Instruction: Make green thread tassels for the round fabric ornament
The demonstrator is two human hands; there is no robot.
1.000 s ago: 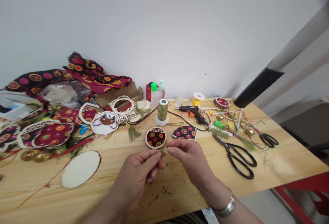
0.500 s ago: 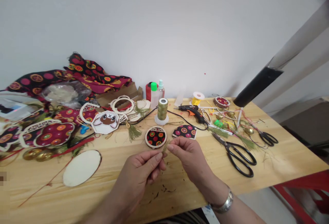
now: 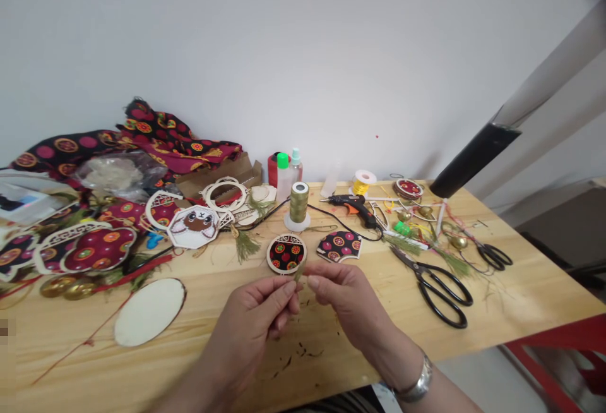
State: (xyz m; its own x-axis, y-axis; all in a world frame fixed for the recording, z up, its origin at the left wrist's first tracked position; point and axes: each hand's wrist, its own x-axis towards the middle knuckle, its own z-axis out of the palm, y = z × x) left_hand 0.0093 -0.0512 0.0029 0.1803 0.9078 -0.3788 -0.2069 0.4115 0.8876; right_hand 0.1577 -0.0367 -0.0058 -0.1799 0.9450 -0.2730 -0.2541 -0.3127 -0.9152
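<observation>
Held in the left hand [image 3: 258,305], thumb and forefinger pinched closed: a small olive-green bundle of thread [image 3: 300,269], above the pale wooden table [image 3: 530,293], overlapping in view the round black-and-red fabric piece with pale wooden rim [image 3: 286,255]. In the right hand [image 3: 355,296], thumb and forefinger curled nearly together just beside; cannot tell if gripping any strand. Could fray or slip if pinched too loosely. Long axis slanting, upper tip pointing away and slightly rightward.
</observation>
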